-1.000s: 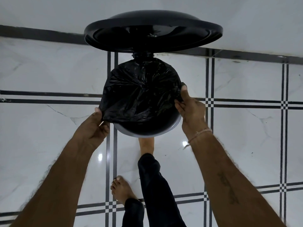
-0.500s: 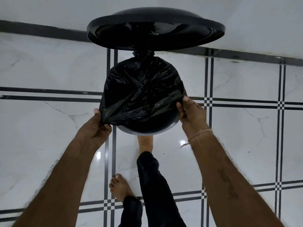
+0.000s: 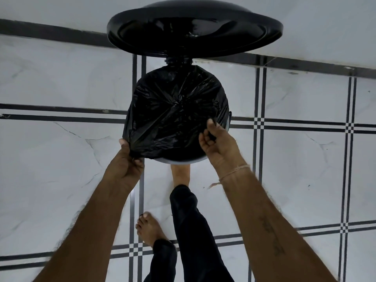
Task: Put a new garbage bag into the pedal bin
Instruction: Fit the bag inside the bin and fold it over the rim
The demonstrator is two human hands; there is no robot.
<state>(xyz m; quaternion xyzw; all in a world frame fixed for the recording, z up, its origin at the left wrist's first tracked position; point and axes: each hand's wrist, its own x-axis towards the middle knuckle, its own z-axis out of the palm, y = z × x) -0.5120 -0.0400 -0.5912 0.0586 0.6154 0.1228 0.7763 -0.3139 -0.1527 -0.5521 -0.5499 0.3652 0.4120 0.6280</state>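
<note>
Black garbage bag point(image 3: 177, 110) drapes the pedal bin point(image 3: 183, 161), pinched by left hand point(image 3: 127, 161) and right hand point(image 3: 218, 145) fingers.

Crinkled glossy plastic garbage bag point(image 3: 175, 112); polished marble-look floor point(image 3: 61, 163).

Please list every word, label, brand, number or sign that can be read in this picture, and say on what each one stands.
No text here can be read.
Right forearm: dark tattoo marks that may be writing, too blurred to read.
Bin lid, garbage bag, floor tiles: no label, brand or number visible.
</note>
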